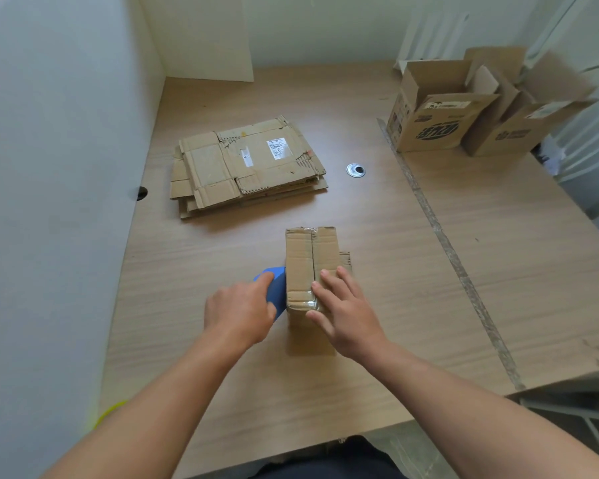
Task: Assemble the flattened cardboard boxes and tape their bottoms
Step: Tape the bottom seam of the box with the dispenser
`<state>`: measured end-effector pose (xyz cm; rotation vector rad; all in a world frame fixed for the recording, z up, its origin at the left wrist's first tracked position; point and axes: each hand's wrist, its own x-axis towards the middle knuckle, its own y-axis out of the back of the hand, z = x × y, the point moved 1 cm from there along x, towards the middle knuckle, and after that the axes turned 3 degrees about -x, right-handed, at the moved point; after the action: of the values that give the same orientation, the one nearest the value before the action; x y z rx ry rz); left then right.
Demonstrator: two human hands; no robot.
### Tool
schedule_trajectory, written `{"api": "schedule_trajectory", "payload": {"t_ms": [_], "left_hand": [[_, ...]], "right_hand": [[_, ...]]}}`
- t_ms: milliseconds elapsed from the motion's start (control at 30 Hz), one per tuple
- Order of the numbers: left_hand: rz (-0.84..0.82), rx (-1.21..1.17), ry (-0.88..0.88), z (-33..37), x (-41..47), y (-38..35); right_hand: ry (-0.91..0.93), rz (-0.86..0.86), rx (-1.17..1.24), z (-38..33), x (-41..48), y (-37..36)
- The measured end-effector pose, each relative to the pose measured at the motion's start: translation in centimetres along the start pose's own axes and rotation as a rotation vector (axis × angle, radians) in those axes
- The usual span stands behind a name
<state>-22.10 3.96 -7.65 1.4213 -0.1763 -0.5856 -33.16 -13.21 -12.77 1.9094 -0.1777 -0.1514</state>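
A small cardboard box (308, 257) stands bottom-up in the middle of the wooden table (377, 305), its two bottom flaps closed with clear tape at the near end. My right hand (343, 305) rests flat on the near part of the flaps, fingers straight. My left hand (239, 311) grips a blue tape dispenser (274, 285) pressed against the box's left side. A stack of flattened cardboard boxes (246, 165) lies farther back on the left.
Two assembled open boxes (436, 108) (526, 119) stand at the back right. A metal cable grommet (356, 170) sits in the table beyond the box. A strip of old tape (443, 236) runs diagonally across the table. A grey partition wall (56, 167) closes the left side.
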Motion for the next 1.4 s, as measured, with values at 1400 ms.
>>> {"api": "schedule_trajectory", "payload": {"t_ms": [1400], "left_hand": [[0.218,-0.402,0.279,-3.3,-3.0,1.0]], "right_hand": [[0.245,-0.168,-0.289,2.2,2.8,3.9]]}}
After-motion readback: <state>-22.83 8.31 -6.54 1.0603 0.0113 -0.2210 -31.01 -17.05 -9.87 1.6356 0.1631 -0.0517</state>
